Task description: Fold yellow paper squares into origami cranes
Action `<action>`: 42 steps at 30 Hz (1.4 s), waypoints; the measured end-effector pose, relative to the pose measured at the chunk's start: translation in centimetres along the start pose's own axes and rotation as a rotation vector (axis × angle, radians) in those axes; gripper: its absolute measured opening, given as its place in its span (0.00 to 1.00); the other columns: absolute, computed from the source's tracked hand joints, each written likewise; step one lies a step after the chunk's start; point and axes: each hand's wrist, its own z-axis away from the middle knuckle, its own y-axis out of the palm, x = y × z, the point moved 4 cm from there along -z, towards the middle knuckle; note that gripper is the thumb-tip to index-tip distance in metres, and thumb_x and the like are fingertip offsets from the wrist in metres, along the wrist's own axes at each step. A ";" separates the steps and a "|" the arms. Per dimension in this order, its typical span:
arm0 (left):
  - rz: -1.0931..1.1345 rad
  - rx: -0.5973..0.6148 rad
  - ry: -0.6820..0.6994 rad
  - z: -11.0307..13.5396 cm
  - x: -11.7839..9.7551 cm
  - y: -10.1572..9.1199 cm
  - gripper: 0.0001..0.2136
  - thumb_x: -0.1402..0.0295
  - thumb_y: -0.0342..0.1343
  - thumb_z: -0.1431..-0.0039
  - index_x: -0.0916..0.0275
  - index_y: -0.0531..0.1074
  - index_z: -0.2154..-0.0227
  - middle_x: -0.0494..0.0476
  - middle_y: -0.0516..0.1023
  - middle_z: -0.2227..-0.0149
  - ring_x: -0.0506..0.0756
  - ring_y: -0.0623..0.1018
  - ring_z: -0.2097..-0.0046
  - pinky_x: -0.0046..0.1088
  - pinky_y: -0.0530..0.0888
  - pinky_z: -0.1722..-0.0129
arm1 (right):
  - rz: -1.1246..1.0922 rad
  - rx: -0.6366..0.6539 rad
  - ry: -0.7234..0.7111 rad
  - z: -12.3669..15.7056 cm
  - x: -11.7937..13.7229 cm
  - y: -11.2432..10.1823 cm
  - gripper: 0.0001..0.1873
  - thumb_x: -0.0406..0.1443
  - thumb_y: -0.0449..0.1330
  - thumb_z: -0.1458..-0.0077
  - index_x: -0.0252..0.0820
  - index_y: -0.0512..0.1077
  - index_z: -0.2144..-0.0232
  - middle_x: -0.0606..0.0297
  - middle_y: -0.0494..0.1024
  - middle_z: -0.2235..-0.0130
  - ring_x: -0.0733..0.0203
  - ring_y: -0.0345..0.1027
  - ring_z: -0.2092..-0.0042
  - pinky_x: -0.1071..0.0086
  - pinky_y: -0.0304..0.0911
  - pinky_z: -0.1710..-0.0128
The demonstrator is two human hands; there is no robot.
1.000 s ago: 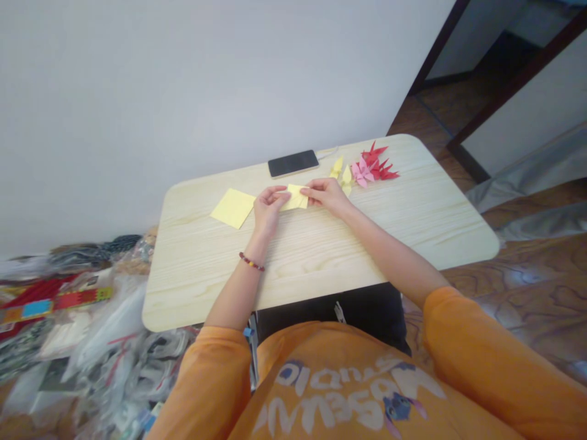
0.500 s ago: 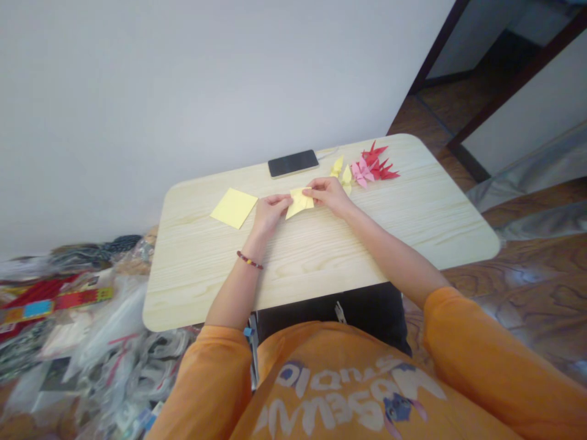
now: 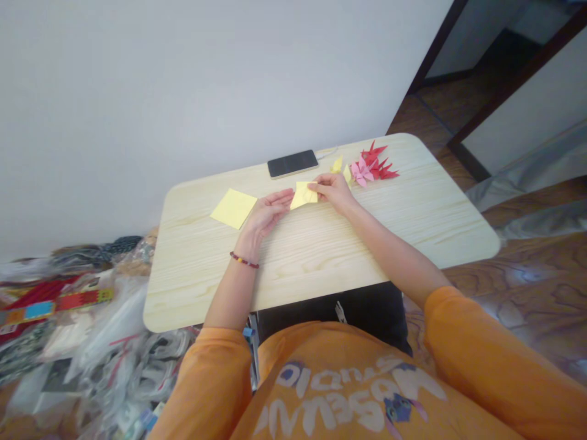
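Observation:
A small folded piece of yellow origami paper (image 3: 302, 195) is pinched at its right side by my right hand (image 3: 334, 192). My left hand (image 3: 266, 212) is at the left edge of that paper, fingers stretched out and thumb apart; whether the fingertips touch it I cannot tell. A flat square of yellow paper (image 3: 233, 208) lies on the table left of my left hand. Just beyond my right hand are yellow folded paper flowers (image 3: 337, 164), partly hidden by it. Next to them sit a pink paper flower (image 3: 362, 172) and red paper flowers (image 3: 378, 164).
A black-screened phone (image 3: 292, 164) with a white cable lies at the back of the pale wooden table (image 3: 312, 263), against the wall. Plastic bags and packed goods (image 3: 105, 342) cover the floor at the left. A doorway opens at the right.
My left hand has loosened its pinch and spread its fingers. The folded paper, in my right hand, has shifted slightly right and away from me.

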 end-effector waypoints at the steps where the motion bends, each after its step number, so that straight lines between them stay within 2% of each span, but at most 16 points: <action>1: -0.010 0.016 0.004 0.0 -0.1 0.0 0.21 0.84 0.59 0.64 0.63 0.78 0.63 0.60 0.80 0.56 0.55 0.79 0.53 0.32 0.74 0.50 | 0.000 -0.013 -0.002 0.0 0.1 -0.1 0.13 0.39 0.69 0.62 0.38 0.69 0.79 0.69 0.69 0.80 0.71 0.57 0.78 0.77 0.51 0.81; 4: -0.033 -0.004 0.065 -0.2 -0.4 0.0 0.22 0.82 0.60 0.61 0.62 0.76 0.59 0.60 0.79 0.54 0.56 0.78 0.50 0.33 0.73 0.48 | 0.024 -0.036 -0.020 -0.1 0.2 -0.3 0.13 0.39 0.68 0.60 0.38 0.69 0.80 0.71 0.66 0.82 0.72 0.56 0.79 0.76 0.51 0.81; 8: -0.071 -0.120 0.128 -0.3 0.0 0.3 0.16 0.69 0.64 0.55 0.62 0.75 0.59 0.60 0.81 0.59 0.55 0.79 0.55 0.33 0.74 0.51 | 0.041 0.025 -0.017 0.2 0.0 0.3 0.14 0.40 0.69 0.61 0.38 0.69 0.79 0.70 0.67 0.82 0.72 0.57 0.79 0.76 0.51 0.81; 14: -0.147 -0.120 0.099 -0.1 0.8 0.7 0.24 0.66 0.72 0.68 0.64 0.75 0.63 0.58 0.82 0.69 0.54 0.80 0.68 0.31 0.75 0.65 | 0.007 0.130 -0.025 0.9 0.1 1.5 0.18 0.44 0.71 0.63 0.37 0.71 0.78 0.71 0.67 0.82 0.73 0.55 0.80 0.76 0.47 0.83; 20: -0.096 -0.238 0.145 -0.5 0.6 0.0 0.22 0.65 0.72 0.70 0.64 0.75 0.67 0.55 0.81 0.72 0.50 0.77 0.73 0.25 0.70 0.72 | -0.074 0.168 0.018 1.2 0.5 1.7 0.18 0.44 0.71 0.64 0.36 0.72 0.78 0.70 0.68 0.83 0.74 0.53 0.81 0.75 0.45 0.83; 25: -0.111 -0.206 0.186 -0.6 0.4 0.0 0.17 0.66 0.70 0.66 0.63 0.75 0.69 0.55 0.81 0.69 0.51 0.78 0.69 0.25 0.72 0.68 | -0.096 0.142 0.002 1.1 0.5 1.5 0.18 0.44 0.71 0.64 0.36 0.73 0.76 0.70 0.68 0.82 0.73 0.55 0.80 0.76 0.45 0.83; 30: -0.126 -0.189 0.219 -0.4 -0.1 -0.1 0.14 0.68 0.69 0.63 0.63 0.74 0.70 0.50 0.78 0.75 0.46 0.72 0.77 0.22 0.70 0.74 | -0.108 0.143 -0.037 0.9 0.3 1.3 0.18 0.43 0.71 0.66 0.35 0.74 0.76 0.71 0.66 0.83 0.74 0.53 0.80 0.76 0.43 0.82; 32: -0.079 -0.156 0.197 -0.4 -0.2 0.1 0.14 0.69 0.69 0.63 0.62 0.73 0.71 0.48 0.77 0.76 0.45 0.72 0.78 0.21 0.70 0.74 | -0.124 0.169 -0.037 0.8 0.2 1.4 0.18 0.42 0.72 0.66 0.35 0.74 0.76 0.72 0.66 0.83 0.74 0.52 0.80 0.76 0.43 0.82; 34: -0.004 -0.121 0.179 -0.3 -0.3 0.5 0.12 0.70 0.69 0.62 0.63 0.73 0.73 0.49 0.77 0.75 0.46 0.75 0.75 0.21 0.73 0.70 | -0.142 0.208 -0.031 0.8 0.0 1.5 0.17 0.42 0.72 0.66 0.35 0.74 0.76 0.72 0.66 0.83 0.74 0.53 0.80 0.76 0.44 0.82; 39: 0.073 -0.060 0.128 -0.1 -0.4 1.3 0.10 0.63 0.66 0.53 0.64 0.75 0.72 0.53 0.80 0.70 0.47 0.77 0.70 0.21 0.74 0.64 | -0.179 0.325 0.032 1.2 0.0 2.1 0.16 0.42 0.71 0.64 0.36 0.74 0.77 0.70 0.69 0.81 0.72 0.59 0.77 0.76 0.49 0.80; 42: 0.072 -0.062 0.113 0.0 -0.4 1.4 0.11 0.61 0.65 0.52 0.65 0.76 0.72 0.53 0.80 0.69 0.47 0.77 0.70 0.22 0.74 0.64 | -0.186 0.352 0.069 1.6 0.3 2.3 0.16 0.42 0.71 0.65 0.37 0.72 0.78 0.70 0.68 0.81 0.72 0.59 0.77 0.76 0.50 0.79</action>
